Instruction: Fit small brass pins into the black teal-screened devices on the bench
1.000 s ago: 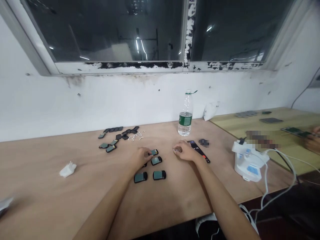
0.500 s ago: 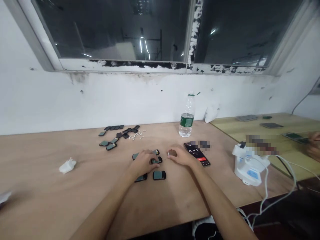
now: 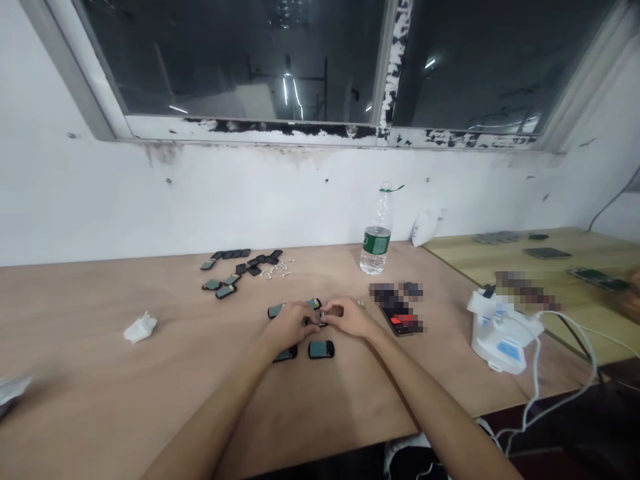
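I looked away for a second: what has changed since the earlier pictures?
The left hand has come off the back device, nearer the person, to the middle device. The right hand has moved left, away from the phone, to meet it there. The bottle and phone stayed put.

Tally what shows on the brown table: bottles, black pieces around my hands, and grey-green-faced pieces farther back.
Clear plastic bottle with green label: 1
Black rounded near pieces, at least partly visible: 5
Black-rimmed grey-green-faced far pieces: 4
Total: 10
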Demonstrator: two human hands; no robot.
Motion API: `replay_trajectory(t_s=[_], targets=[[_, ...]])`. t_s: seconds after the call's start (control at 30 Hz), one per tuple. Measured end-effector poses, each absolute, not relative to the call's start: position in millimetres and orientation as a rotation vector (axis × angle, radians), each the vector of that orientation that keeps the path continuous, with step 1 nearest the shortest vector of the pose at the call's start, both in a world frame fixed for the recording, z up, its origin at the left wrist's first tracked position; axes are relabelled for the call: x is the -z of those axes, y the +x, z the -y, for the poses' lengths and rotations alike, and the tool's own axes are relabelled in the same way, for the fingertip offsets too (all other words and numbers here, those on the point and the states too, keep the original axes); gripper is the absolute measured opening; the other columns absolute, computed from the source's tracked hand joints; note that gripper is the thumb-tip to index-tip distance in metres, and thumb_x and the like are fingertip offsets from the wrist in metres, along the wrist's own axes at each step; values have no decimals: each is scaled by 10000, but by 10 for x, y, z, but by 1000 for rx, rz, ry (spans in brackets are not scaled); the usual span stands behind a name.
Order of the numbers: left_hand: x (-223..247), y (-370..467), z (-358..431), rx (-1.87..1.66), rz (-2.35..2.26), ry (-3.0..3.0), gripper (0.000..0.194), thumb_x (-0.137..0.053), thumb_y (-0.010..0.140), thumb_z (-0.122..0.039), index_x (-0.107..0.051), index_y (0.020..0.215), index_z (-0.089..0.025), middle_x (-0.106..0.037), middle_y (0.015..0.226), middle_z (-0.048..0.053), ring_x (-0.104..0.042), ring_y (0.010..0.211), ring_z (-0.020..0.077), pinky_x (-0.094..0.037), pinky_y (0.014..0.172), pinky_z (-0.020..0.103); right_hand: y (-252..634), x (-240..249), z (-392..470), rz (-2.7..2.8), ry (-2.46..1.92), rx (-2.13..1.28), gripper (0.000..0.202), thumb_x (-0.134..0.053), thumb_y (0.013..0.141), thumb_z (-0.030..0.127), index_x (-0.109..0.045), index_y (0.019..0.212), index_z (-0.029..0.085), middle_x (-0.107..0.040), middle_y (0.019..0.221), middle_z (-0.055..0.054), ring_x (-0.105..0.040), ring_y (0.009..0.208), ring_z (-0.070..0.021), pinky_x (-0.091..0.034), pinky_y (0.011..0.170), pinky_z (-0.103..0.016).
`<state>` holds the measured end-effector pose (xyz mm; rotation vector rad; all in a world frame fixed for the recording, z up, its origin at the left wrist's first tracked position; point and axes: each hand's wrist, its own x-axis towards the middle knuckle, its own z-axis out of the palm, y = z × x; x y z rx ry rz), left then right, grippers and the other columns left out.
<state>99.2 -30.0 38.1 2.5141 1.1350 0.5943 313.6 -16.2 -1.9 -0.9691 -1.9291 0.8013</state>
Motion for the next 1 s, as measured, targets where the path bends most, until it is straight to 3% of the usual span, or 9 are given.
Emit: replay_trajectory(t_s=[0.13,0.37,0.5,0.6,0.7,0.83,1.0], targets=[[-378,1005,298,-588,-1155,2467,39,-757,824,-258,-790,837,-241,-783,968,27,-710,879,227,-521,839,314,3170,11,157,2014,-953,-783,142,-660,890,281,-785,877,213,-781,926,-58,-691,810,-205,-538,766,-320],[-432,1015,316,-535,-1188,2496,23,-778,821,-235,-795,835,-227,-783,960,24,-711,908,218,-509,854,296,3205,-75,209,2127,-913,-759,188,-630,926,274,-805,883,221,-773,1038,-67,-705,967,-224,-546,884,-346],[-410,994,317,-560,-1131,2557,39,-766,844,-255,-784,862,-225,-765,925,21,-704,858,211,-511,835,295,3242,-118,236,2176,-888,-638,210,-600,959,268,-806,991,244,-747,1117,-66,-667,1087,-231,-516,975,-367],[-346,956,283,-611,-1088,2604,75,-748,876,-304,-779,902,-241,-754,978,29,-693,951,233,-509,888,320,3292,-144,219,2109,-1001,-511,245,-568,971,234,-785,1084,236,-738,1077,-79,-664,1040,-228,-516,967,-375],[-343,867,233,-709,-1027,2631,157,-688,927,-379,-775,915,-249,-732,1048,46,-669,1019,233,-511,921,330,3382,-163,169,2074,-1098,-395,243,-571,926,152,-792,1012,209,-732,994,-79,-665,951,-222,-521,928,-365],[-471,613,198,-774,-976,2638,284,-553,1002,-377,-742,863,-217,-708,960,53,-659,921,202,-527,854,311,3583,-171,82,1969,-1250,-317,332,-548,775,-13,-782,903,184,-728,967,-74,-663,918,-210,-520,895,-329],[-546,260,238,-631,-898,2670,197,-586,949,-299,-740,867,-207,-718,909,80,-667,883,221,-546,806,330,3851,-195,42,1980,-1507,-310,340,-583,669,-16,-784,840,199,-745,985,-74,-650,991,-258,-497,913,-345]])
